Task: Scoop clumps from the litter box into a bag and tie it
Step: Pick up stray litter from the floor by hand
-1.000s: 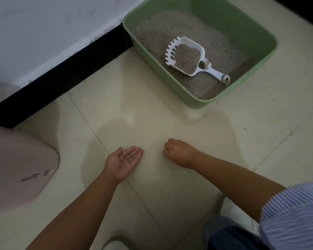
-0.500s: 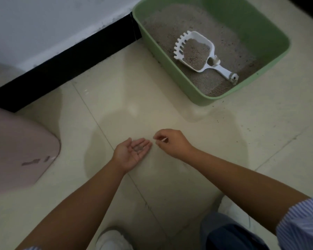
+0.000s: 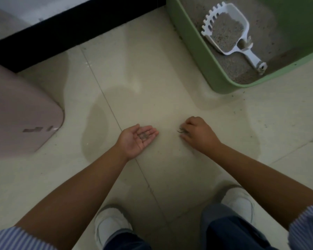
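The green litter box [image 3: 197, 56] is cut off by the top and right edges.

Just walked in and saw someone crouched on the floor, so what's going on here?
A person is picking spilled grey litter bits off the cream tiled floor. The left hand is cupped palm-up, holding a small pile of grains. The right hand pinches more bits against the floor. The white plastic slotted scoop, loaded with litter, lies in the green plastic litter box. No bag is in view.
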Available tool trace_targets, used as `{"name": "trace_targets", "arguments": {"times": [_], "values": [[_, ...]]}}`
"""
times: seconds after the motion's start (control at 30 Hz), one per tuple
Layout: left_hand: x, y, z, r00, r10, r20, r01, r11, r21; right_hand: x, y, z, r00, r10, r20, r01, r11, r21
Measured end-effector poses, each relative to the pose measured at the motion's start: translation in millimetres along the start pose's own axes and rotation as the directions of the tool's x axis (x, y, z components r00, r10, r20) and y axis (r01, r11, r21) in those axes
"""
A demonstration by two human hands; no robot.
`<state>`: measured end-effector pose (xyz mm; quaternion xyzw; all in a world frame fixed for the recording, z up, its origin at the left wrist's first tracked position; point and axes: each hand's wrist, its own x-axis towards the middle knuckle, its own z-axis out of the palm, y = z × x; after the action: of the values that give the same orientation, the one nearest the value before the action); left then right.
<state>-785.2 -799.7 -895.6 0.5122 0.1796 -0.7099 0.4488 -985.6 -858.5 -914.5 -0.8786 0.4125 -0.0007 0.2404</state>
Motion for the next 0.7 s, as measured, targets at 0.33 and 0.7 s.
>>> {"name": "trace_targets", "arguments": {"times": [0.33, 0.7], "values": [[5, 0, -4, 0.999, -0.015, 0.031, 0.015, 1.0, -0.024, 2, 10, -1, 0.985, -0.171, 0.025, 0.172, 0.982, -0.072], [7, -1, -8, 0.998, -0.013, 0.067, 0.016, 0.999, -0.047, -26, 17, 0, 0.968, 0.202, -0.147, -0.206, 0.978, -0.013]]}}
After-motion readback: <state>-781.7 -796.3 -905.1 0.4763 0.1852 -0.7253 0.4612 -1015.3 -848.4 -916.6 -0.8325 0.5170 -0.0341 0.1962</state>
